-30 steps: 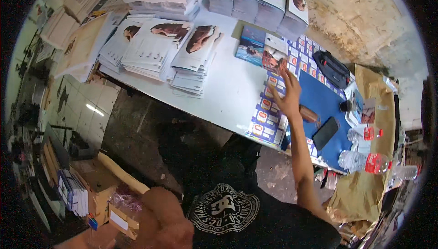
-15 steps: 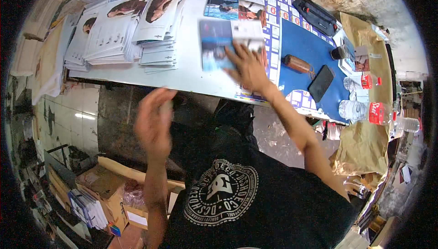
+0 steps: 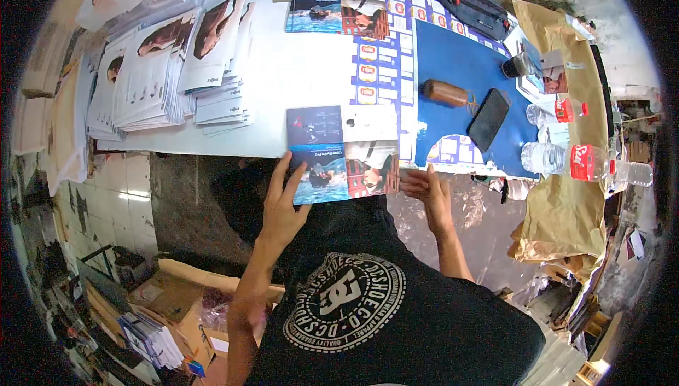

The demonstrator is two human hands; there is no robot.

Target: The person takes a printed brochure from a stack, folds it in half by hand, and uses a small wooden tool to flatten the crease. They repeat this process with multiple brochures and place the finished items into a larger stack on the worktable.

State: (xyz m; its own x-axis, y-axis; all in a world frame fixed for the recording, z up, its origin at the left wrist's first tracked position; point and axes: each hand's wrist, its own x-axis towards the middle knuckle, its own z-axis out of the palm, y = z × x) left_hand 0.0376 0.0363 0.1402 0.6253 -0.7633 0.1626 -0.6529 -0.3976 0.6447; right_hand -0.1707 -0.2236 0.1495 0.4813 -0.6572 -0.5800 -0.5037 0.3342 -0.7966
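Rough, stained wall behind; below it a long white table (image 3: 297, 78), lit hard enough that its middle washes out. At its near edge, in front of the wearer's dark shirt (image 3: 339, 301), a printed sheet (image 3: 344, 156) in four picture panels, its upper half over the tabletop, its lower half beyond the edge. Left hand (image 3: 284, 199) grips the sheet's left side, fingers on its face, thumb near the lower corner. Right hand (image 3: 429, 195) at the lower right edge, fingers bent; whether it pinches the paper or only props it, cannot tell. One sheet or several layers, also unclear. Main risk, as judged: with so much paper past the edge, a loose right side could sag, or the whole piece slip to the floor, should the left fingers ease. Uneven pull between the hands might skew or crease it. Similar printed piece (image 3: 336, 6) lies farther back, well apart. Leaflet stacks (image 3: 152, 68) at left lean and fan; a knocking forearm could spread them. Lidded dark cup (image 3: 518, 66) and plastic bottles (image 3: 588, 162) stand or lie to the right; a spill, if elbowed, might wet paper nearby.
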